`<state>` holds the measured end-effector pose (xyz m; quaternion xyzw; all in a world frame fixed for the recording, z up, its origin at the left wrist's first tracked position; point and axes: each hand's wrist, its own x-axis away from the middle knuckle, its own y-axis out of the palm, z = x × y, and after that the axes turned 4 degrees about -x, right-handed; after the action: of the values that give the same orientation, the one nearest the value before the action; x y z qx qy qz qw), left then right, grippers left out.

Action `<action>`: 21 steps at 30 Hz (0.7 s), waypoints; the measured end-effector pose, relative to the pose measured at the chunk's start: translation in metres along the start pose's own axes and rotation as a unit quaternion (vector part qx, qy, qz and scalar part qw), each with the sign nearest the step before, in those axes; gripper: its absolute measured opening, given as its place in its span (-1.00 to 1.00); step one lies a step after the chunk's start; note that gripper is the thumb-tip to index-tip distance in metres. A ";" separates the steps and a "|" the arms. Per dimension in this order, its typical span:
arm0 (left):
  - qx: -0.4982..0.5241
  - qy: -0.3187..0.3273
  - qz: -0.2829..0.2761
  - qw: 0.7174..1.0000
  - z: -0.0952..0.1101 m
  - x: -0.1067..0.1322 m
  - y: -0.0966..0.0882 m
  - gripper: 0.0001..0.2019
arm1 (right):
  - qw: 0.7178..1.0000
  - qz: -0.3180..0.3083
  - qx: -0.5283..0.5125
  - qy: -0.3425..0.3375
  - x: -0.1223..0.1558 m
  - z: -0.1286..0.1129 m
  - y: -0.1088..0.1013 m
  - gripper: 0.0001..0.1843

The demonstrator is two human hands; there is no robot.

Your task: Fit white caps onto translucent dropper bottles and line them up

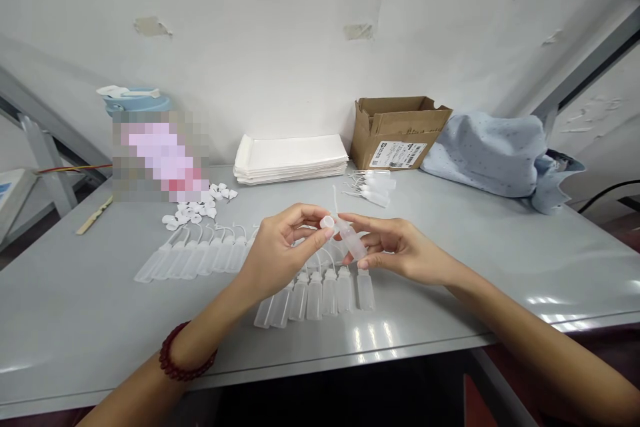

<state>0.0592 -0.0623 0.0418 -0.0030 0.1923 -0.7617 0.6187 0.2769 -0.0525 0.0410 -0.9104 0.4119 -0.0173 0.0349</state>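
My left hand (287, 247) pinches a small white cap (327, 222) between thumb and forefinger, its round hollow face toward me. Close beside it, my right hand (395, 248) grips a small translucent squeeze bottle (353, 240), tilted, with a thin tube standing up from its top. The cap is right by the bottle's upper end; I cannot tell whether they touch. Below my hands lies a row of similar bottles (315, 297) with thin tubes. Another row of bottles (193, 257) lies to the left, partly behind my left hand. Loose white caps (193, 212) are heaped beyond that row.
At the back stand a stack of white envelopes (293, 159) and an open cardboard box (400, 133). Several more bottles (373, 190) lie before the box. Blue cloth (485, 153) is at the right, a blue-lidded container (137, 101) at the back left, and a wooden stick (95, 215) near the left edge.
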 end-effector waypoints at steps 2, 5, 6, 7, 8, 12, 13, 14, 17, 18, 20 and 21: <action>-0.016 0.015 0.010 1.000 0.000 0.001 0.002 -0.85 | 1.000 -0.002 0.001 0.002 0.000 0.000 0.001 -0.29; -0.035 0.029 0.016 0.999 0.001 0.003 0.004 -0.86 | 1.000 0.000 0.000 0.000 -0.001 0.000 0.003 -0.31; -0.040 0.031 0.012 0.999 0.002 0.003 0.004 -0.86 | 1.000 0.003 0.001 -0.001 -0.002 0.000 0.003 -0.31; -0.045 0.031 0.004 0.998 0.002 0.003 0.004 -0.87 | 1.000 0.006 0.002 -0.005 -0.002 0.001 0.003 -0.31; -0.051 0.029 -0.006 0.998 0.002 0.003 0.004 -0.86 | 1.000 0.009 0.004 -0.011 -0.002 0.001 0.003 -0.31; -0.053 0.008 -0.009 0.999 0.001 0.002 0.000 -0.83 | 0.999 0.014 0.019 -0.029 -0.001 0.000 0.002 -0.33; -0.051 0.002 -0.003 0.999 0.000 0.001 -0.001 -0.82 | 0.999 0.012 0.025 -0.027 -0.001 0.000 0.002 -0.34; -0.049 -0.005 0.000 0.999 0.000 0.000 -0.002 -0.81 | 0.999 0.008 0.031 -0.024 0.000 -0.001 0.002 -0.33; -0.048 -0.013 -0.013 0.999 0.002 -0.002 -0.004 -0.79 | 0.998 0.001 0.048 -0.029 0.001 -0.002 0.003 -0.37; -0.046 -0.014 -0.017 0.999 0.003 -0.003 -0.004 -0.80 | 0.998 0.001 0.054 -0.033 0.002 -0.003 0.003 -0.39; -0.040 -0.017 -0.026 0.999 0.005 -0.004 -0.004 -0.80 | 0.998 0.001 0.058 -0.037 0.002 -0.003 0.003 -0.44; -0.036 -0.021 -0.033 0.999 0.006 -0.005 -0.005 -0.80 | 0.998 0.001 0.056 -0.039 0.002 -0.003 0.004 -0.45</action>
<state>0.0574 -0.0589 0.0494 -0.0473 0.2064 -0.7740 0.5967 0.2753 -0.0565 0.0437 -0.9066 0.4095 -0.0051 0.1021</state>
